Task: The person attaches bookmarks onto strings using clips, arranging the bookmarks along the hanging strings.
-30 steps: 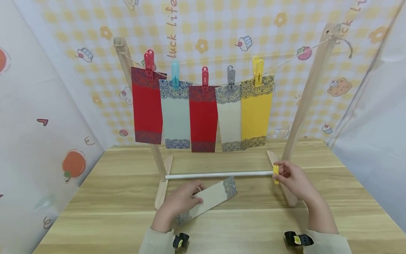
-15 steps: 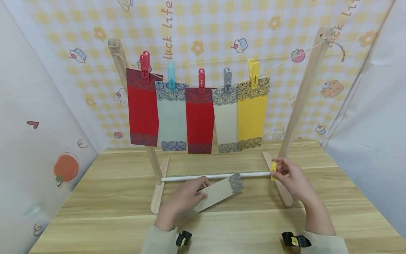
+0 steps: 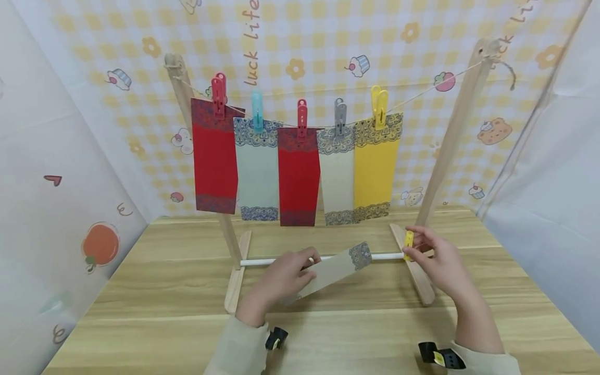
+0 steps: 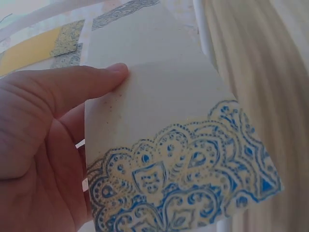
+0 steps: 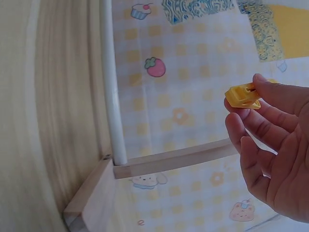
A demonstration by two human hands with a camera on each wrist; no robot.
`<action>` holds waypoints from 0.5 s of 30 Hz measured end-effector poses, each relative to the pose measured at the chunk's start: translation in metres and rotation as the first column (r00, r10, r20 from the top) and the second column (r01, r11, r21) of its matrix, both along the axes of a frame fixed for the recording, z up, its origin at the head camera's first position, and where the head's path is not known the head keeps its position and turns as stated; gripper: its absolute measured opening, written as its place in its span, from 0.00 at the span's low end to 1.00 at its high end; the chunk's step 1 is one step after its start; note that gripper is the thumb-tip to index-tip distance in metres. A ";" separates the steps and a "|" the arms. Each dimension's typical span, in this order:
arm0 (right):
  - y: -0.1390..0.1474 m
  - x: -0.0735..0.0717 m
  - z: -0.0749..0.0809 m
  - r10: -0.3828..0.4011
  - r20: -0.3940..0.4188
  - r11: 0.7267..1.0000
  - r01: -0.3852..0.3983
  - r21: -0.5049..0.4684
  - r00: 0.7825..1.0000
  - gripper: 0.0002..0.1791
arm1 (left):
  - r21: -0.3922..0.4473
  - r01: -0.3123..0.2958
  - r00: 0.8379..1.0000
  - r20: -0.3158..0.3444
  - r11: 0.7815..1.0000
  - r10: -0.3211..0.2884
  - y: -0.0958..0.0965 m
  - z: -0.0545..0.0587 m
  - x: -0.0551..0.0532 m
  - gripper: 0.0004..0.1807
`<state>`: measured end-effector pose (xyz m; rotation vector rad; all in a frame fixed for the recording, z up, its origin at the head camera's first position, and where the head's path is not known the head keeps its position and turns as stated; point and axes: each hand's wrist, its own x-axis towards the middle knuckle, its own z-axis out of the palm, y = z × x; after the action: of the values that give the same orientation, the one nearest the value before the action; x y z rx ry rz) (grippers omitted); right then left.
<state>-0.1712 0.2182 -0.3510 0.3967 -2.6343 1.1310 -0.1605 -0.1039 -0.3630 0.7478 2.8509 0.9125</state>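
My left hand [image 3: 286, 278] pinches a cream paper card [image 3: 333, 272] by its long edge, with the thumb on its face. The card has lace-patterned bands at both ends, and in the left wrist view the near band [image 4: 169, 179] shows blue. It is tilted above the table, in front of the white rod [image 3: 262, 262]. At the right post, my right hand [image 3: 440, 260] holds a yellow clothespin [image 5: 244, 95] between thumb and fingers. Between the posts, a string carries a row of red, pale green, cream and yellow cards; the yellow card [image 3: 376, 172] hangs rightmost under a yellow clothespin [image 3: 380, 108].
The wooden stand has a left post [image 3: 227, 234] and a right post [image 3: 452, 135], each on a flat foot [image 3: 238, 286]. A light string [image 3: 436, 88] sags between them. Behind hangs a checked cloth [image 3: 300, 41]; below is a wood-grain tabletop [image 3: 356, 333].
My left hand has raised the cream card and moved it to the right, up past the white rod's level in view. My right hand has risen slightly with the yellow clothespin.
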 end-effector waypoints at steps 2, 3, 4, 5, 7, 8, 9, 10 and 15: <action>-0.002 0.002 0.004 0.005 -0.028 1.000 -0.006 -0.019 1.000 0.24 | -0.023 0.001 1.000 -0.021 1.000 -0.001 0.001 0.005 0.000 0.08; -0.003 0.003 0.005 0.009 -0.039 1.000 -0.010 -0.027 0.999 0.24 | -0.034 0.002 0.999 -0.034 0.999 -0.003 0.002 0.007 -0.001 0.08; -0.003 0.004 0.007 0.011 -0.052 0.999 -0.013 -0.036 0.999 0.24 | -0.045 0.005 0.998 -0.055 0.999 -0.007 0.003 0.010 -0.001 0.08; -0.004 0.005 0.009 0.013 -0.061 0.999 -0.016 -0.042 0.998 0.24 | -0.056 0.004 0.997 -0.074 0.998 -0.008 0.004 0.012 -0.001 0.09; -0.004 0.006 0.011 0.013 -0.079 0.999 -0.017 -0.048 0.997 0.24 | -0.062 0.007 0.994 -0.109 0.998 -0.014 0.006 0.018 -0.002 0.10; -0.005 0.006 0.012 0.011 -0.087 0.999 -0.016 -0.050 0.996 0.25 | -0.055 0.011 0.992 -0.124 0.998 -0.018 0.006 0.020 -0.003 0.10; -0.005 0.006 0.013 0.007 -0.092 0.999 -0.012 -0.051 0.996 0.25 | -0.048 0.013 0.990 -0.137 0.999 -0.020 0.007 0.023 -0.004 0.10; -0.006 0.005 0.015 0.003 -0.101 0.999 -0.009 -0.053 0.995 0.25 | -0.039 0.014 0.989 -0.148 0.999 -0.019 0.007 0.026 -0.004 0.11; -0.008 0.004 0.023 -0.013 -0.134 0.998 0.004 -0.068 0.991 0.24 | 0.019 0.015 0.989 -0.146 1.000 -0.012 0.011 0.035 -0.009 0.13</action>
<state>-0.1677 0.2099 -0.3276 0.4321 -2.4721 1.1458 -0.1696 -0.0932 -0.3278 0.8697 2.9615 0.9228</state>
